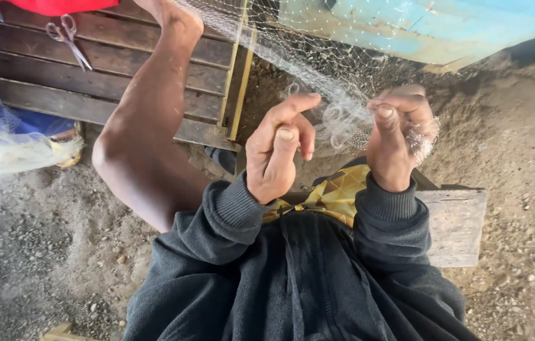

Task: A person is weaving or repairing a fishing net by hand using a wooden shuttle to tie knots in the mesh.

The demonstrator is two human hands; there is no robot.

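- Bare sandy ground [520, 145] fills most of the view, and you sit over it on a weathered plank seat [457, 224] in a dark hooded top [292, 284] and yellow patterned cloth [337, 192].
- A dark slatted wooden platform [122, 63] lies at upper left, a peeling blue-painted hull or wall [419, 25] at upper right.
- Your bare leg [147, 139] runs from the knee up to the platform's edge.
- A fine, pale fishing net [305, 57] drapes down from the top of the view to your hands, bunching into loops between them.
- Your left hand [277, 155] is raised and closed, thumb pressed up against the curled forefinger; it seems to pinch a thin sliver of something, too small to tell what.
- Your right hand [400, 132] is a fist clamped on a gathered wad of net, mesh spilling over its outer side.
- The two hands are near each other but apart, with net between.
- Silver scissors [68, 39] lie on the platform slats, well apart from both hands.
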